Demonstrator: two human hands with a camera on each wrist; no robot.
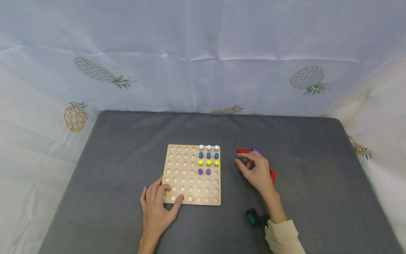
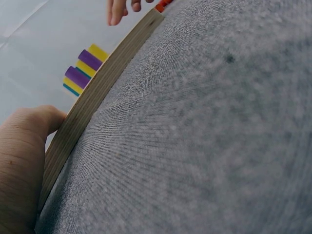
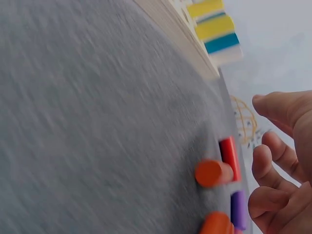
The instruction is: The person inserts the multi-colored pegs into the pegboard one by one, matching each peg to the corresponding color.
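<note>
A square wooden pegboard lies on the table. White, blue and yellow pegs stand in rows of three at its far right, with two purple pegs in front. My left hand holds the board's near left corner, thumb at the front edge and fingers along the left side. To the right of the board, my right hand hovers with thumb and fingers apart, nothing visible between them. By it lie a red peg, a purple peg and another red peg, partly hidden.
A black and green object is at the right wrist. In the right wrist view an orange-red peg shows end-on near the red one. Grey cloth covers the table, and a pineapple-print curtain hangs behind its far edge.
</note>
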